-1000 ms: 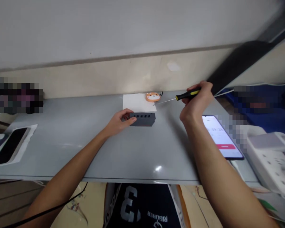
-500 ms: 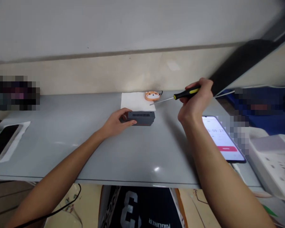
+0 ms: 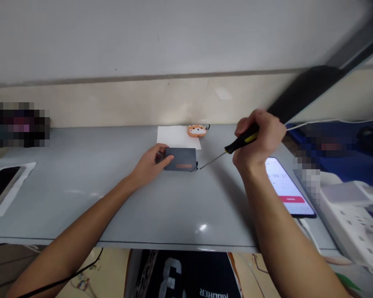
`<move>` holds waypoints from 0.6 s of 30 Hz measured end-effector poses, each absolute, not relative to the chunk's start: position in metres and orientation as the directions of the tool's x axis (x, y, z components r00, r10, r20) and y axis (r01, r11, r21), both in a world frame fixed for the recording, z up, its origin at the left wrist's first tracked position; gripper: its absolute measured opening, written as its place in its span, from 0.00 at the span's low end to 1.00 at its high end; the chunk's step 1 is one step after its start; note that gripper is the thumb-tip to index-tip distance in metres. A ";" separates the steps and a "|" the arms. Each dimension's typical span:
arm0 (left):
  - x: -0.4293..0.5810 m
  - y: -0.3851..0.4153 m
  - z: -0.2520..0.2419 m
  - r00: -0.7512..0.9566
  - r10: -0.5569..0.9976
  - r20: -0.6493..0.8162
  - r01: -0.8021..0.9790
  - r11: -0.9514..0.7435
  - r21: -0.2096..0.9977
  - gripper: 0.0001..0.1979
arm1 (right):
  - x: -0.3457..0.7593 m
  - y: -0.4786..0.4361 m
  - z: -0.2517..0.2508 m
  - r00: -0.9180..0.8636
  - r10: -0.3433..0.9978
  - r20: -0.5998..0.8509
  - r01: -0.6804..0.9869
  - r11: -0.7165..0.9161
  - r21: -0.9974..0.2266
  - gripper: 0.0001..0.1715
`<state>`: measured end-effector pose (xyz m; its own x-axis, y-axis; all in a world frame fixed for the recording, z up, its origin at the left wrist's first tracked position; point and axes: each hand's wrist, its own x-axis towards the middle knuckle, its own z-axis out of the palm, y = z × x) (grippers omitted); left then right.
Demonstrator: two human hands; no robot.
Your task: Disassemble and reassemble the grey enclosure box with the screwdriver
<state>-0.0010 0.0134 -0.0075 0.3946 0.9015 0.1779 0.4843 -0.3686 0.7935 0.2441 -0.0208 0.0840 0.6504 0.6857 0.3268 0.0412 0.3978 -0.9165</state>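
Note:
A small dark grey box [image 3: 180,159] with an orange label lies flat on the grey table [image 3: 112,194]. My left hand [image 3: 149,163] grips its left end, fingers curled around it. My right hand [image 3: 257,135] is closed round the black and yellow handle of a thin screwdriver [image 3: 233,145]. The metal tip points down-left and touches the box's right end. A white sheet of paper [image 3: 174,135] lies just behind the box, with an orange animal-face trinket [image 3: 197,130] at its right corner.
A lit phone [image 3: 286,186] lies to the right of my right arm. A white power strip [image 3: 354,223] sits at the far right. Another dark phone on white paper [image 3: 0,190] rests at the left edge. A black bar [image 3: 307,91] slants at the upper right.
The box went from standing on its edge to lying flat with its label up. My right hand swung the screwdriver down, and its tip now meets the box's right end.

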 end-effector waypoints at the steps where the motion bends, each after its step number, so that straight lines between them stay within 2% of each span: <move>1: 0.000 0.015 -0.009 0.398 0.893 0.212 0.510 -0.407 0.757 0.17 | 0.240 -0.026 0.084 0.565 0.659 0.496 0.199 0.475 -0.857 0.23; 3: 0.001 0.017 -0.011 0.413 0.866 0.281 0.554 -0.484 0.678 0.15 | 0.231 -0.036 0.081 0.393 0.640 0.661 0.362 0.553 -0.751 0.24; 5: 0.001 0.019 -0.014 0.426 0.848 0.315 0.577 -0.523 0.627 0.13 | 0.222 -0.043 0.076 0.109 0.585 0.804 0.503 0.665 -0.552 0.24; 7: 0.001 0.019 -0.015 0.430 0.844 0.321 0.584 -0.531 0.614 0.13 | 0.215 -0.046 0.069 -0.095 0.488 0.868 0.571 0.741 -0.354 0.22; 9: 0.000 0.020 -0.016 0.448 0.831 0.330 0.581 -0.551 0.599 0.13 | 0.210 -0.045 0.061 -0.173 0.445 0.879 0.616 0.745 -0.256 0.20; 11: -0.001 0.021 -0.016 0.486 0.801 0.350 0.551 -0.591 0.589 0.12 | 0.209 -0.042 0.055 -0.174 0.441 0.881 0.632 0.736 -0.243 0.19; 15: -0.008 0.025 -0.013 0.549 0.745 0.378 0.475 -0.651 0.593 0.14 | 0.214 -0.037 0.050 -0.096 0.499 0.862 0.657 0.682 -0.322 0.22; 18: -0.016 0.024 -0.008 0.570 0.735 0.367 0.501 -0.665 0.553 0.13 | 0.220 -0.036 0.051 -0.073 0.537 0.840 0.673 0.648 -0.356 0.23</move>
